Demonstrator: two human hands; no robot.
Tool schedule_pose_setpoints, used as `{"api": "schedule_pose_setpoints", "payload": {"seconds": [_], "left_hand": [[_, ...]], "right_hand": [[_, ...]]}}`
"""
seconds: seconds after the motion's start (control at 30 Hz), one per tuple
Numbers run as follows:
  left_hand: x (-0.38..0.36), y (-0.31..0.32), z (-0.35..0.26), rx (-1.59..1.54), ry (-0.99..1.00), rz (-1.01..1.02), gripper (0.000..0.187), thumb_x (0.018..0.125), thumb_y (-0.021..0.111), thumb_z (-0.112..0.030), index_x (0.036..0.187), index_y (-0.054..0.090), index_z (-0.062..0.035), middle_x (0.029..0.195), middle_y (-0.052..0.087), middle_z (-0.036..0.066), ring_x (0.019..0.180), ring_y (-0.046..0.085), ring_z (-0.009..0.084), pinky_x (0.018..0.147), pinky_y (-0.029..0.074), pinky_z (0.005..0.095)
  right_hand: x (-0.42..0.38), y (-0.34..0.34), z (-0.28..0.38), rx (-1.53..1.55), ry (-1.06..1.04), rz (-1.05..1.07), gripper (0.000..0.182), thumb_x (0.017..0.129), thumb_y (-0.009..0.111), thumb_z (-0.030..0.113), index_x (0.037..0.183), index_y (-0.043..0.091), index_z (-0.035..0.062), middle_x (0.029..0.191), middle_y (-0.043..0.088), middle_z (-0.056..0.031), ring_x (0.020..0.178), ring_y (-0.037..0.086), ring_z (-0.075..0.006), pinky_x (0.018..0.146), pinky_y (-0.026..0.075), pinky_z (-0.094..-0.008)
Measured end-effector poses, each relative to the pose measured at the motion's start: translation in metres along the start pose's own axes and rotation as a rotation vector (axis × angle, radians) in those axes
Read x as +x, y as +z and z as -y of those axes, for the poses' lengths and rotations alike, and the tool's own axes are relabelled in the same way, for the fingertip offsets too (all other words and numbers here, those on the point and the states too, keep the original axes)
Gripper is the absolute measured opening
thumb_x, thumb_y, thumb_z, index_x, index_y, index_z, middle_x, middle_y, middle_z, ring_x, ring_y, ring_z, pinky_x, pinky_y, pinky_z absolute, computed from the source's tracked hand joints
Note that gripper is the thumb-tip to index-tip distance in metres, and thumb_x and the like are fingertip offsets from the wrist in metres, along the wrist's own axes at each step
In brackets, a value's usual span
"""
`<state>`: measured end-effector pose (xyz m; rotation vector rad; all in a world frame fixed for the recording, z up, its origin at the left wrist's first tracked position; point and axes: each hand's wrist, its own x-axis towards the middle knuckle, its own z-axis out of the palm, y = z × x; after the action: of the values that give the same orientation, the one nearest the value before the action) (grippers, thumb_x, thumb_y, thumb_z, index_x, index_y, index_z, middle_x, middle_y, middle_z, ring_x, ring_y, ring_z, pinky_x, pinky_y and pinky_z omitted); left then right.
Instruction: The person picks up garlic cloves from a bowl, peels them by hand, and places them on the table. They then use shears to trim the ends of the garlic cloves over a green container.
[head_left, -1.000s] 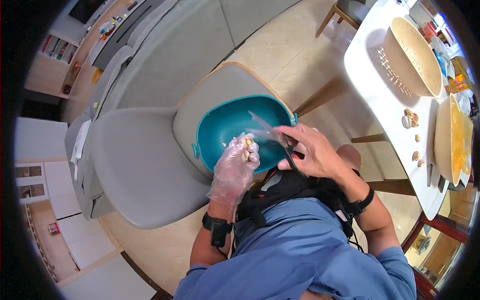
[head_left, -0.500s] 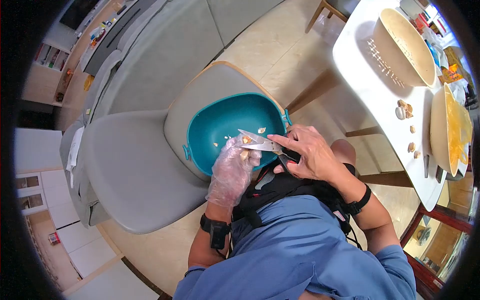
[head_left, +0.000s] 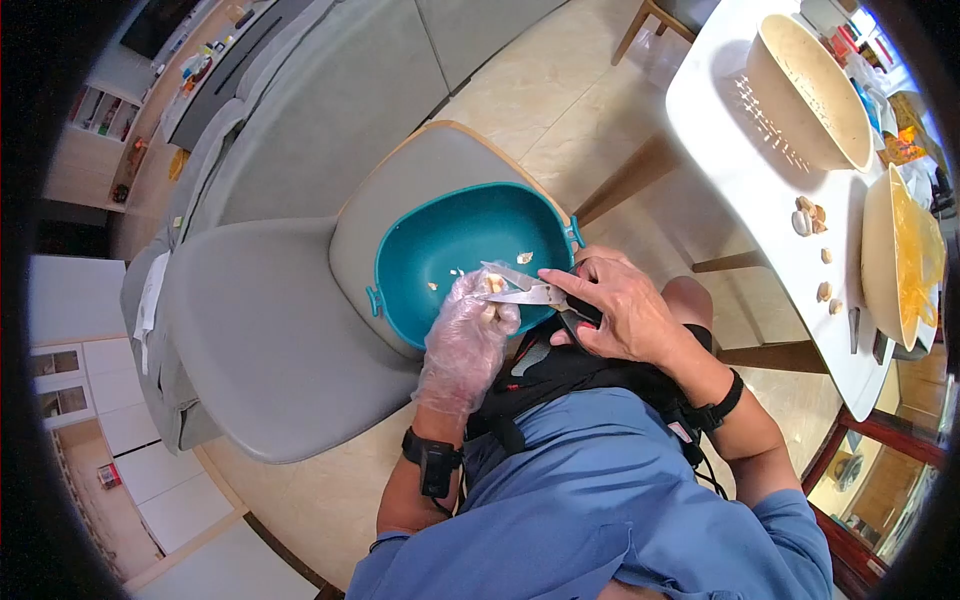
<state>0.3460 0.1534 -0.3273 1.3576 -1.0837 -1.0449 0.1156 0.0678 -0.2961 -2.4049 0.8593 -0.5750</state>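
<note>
My left hand (head_left: pixel 466 335), in a clear plastic glove, pinches a small pale food piece (head_left: pixel 494 285) whose kind I cannot make out. My right hand (head_left: pixel 622 305) grips black-handled scissors (head_left: pixel 538 295). Their blades are parted and reach to the fingertips of the glove, around the piece. Both hands are over the near edge of a teal basin (head_left: pixel 450 235), which rests on a grey chair. A few small pale scraps (head_left: pixel 525 258) lie on the basin's floor.
At right, a white table (head_left: pixel 740 165) bears a beige basin (head_left: pixel 800 100), another beige basin (head_left: pixel 880 260) with a yellow bag, and several small brownish pieces (head_left: pixel 808 217). The grey chair seat (head_left: pixel 270 340) extends left, and a grey sofa (head_left: pixel 330 110) stands behind.
The scissor blades have shifted slightly, and the gloved fingers have moved a little around the pale piece. The basin and the scraps in it look the same.
</note>
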Motion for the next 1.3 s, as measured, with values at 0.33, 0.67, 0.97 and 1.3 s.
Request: {"api": "schedule_pose_setpoints", "payload": {"seconds": [0.33, 0.67, 0.97, 1.3], "left_hand": [[-0.001, 0.004, 0.005, -0.104, -0.177, 0.062, 0.038, 0.097, 0.061, 0.009, 0.133, 0.055, 0.0002, 0.129, 0.059, 0.010, 0.118, 0.059, 0.0162, 0.099, 0.052, 0.0293], [-0.001, 0.000, 0.011, -0.394, -0.230, -0.018, 0.033, 0.098, 0.072, -0.009, 0.127, 0.064, 0.0039, 0.135, 0.061, 0.018, 0.117, 0.064, 0.0252, 0.099, 0.054, 0.0343], [-0.001, 0.012, 0.000, -0.744, -0.304, -0.006, 0.031, 0.101, 0.065, -0.003, 0.129, 0.055, 0.0055, 0.122, 0.061, 0.014, 0.109, 0.063, 0.0220, 0.097, 0.055, 0.0331], [-0.002, 0.012, -0.018, -0.040, -0.101, 0.095, 0.034, 0.099, 0.065, -0.008, 0.130, 0.056, 0.0024, 0.119, 0.063, 0.014, 0.107, 0.064, 0.0273, 0.096, 0.054, 0.0375]], "right_hand": [[-0.001, 0.000, -0.001, 0.013, -0.022, -0.005, 0.074, 0.073, 0.073, 0.016, 0.146, 0.061, 0.0159, 0.100, 0.061, -0.0170, 0.094, 0.062, -0.0359, 0.085, 0.051, -0.0454], [-0.004, 0.003, -0.001, 0.066, 0.046, 0.034, 0.073, 0.073, 0.082, 0.023, 0.144, 0.063, 0.0185, 0.097, 0.063, -0.0152, 0.098, 0.063, -0.0356, 0.088, 0.052, -0.0446], [-0.008, 0.008, 0.003, 0.153, 0.111, 0.020, 0.069, 0.077, 0.080, 0.018, 0.144, 0.062, 0.0187, 0.092, 0.064, -0.0120, 0.090, 0.065, -0.0324, 0.082, 0.054, -0.0417], [0.026, 0.022, 0.025, 0.307, 0.102, -0.371, 0.061, 0.073, 0.083, 0.005, 0.131, 0.069, 0.0084, 0.084, 0.069, -0.0080, 0.074, 0.065, -0.0251, 0.070, 0.051, -0.0352]]}}
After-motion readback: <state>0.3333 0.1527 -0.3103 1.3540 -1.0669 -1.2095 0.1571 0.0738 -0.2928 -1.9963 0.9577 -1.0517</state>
